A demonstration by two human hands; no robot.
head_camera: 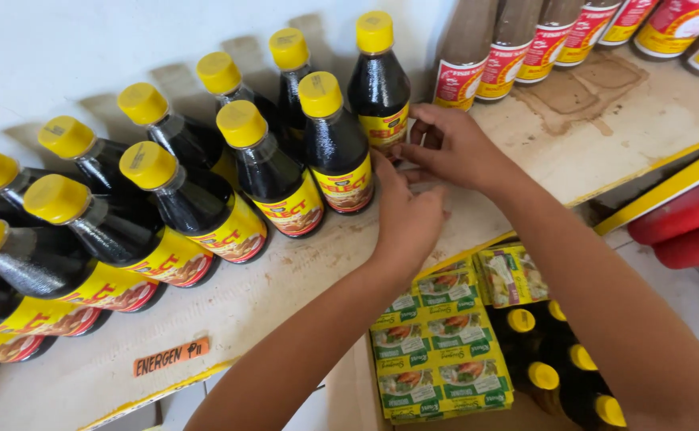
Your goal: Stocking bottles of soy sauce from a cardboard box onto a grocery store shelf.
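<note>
On the dusty shelf (301, 279), two rows of yellow-capped dark sauce bottles (205, 207) already stand, the left hand (405, 219) and right hand (453, 148) curl loosely beside the endmost bottle (379, 84), gripping nothing clearly, while more bottles (561, 363) wait in the box below.

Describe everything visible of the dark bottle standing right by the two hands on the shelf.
The dark bottle is one of a double row of like bottles. It has a yellow screw cap, a narrow neck and a glossy body filled with near-black liquid, seemingly clear plastic. A yellow and red label wraps its lower half. It stands upright on the worn, pale shelf. The left hand lies against its base; the right hand is beside it, fingers behind.
</note>
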